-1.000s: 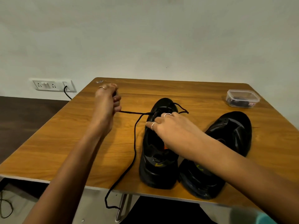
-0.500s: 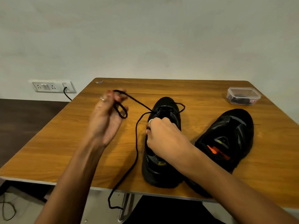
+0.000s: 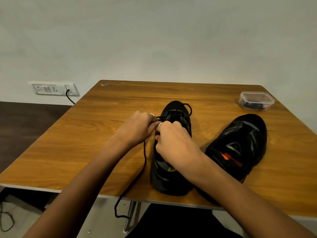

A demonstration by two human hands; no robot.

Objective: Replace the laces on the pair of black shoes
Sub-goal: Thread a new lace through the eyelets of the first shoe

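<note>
Lace (image 3: 145, 158) trailing off the near desk (image 3: 68, 152) edge, running up to the left hand (image 3: 137, 127), fingers curled and pinching it. Right hand (image 3: 173, 143) curled over the left shoe (image 3: 171, 182), its hold unclear; both just near of the eyelets, heel-to-toe axis pointing far. Second shoe (image 3: 240, 146) right, box (image 3: 256, 101) beyond.

Black shoes (image 3: 173, 177) with orange accent, black lace (image 3: 145, 157), wood-grain table (image 3: 85, 143).

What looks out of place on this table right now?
The black lace trails off the table edge and dangles below. The right shoe lies tipped on its side, unlike the upright left shoe.
</note>
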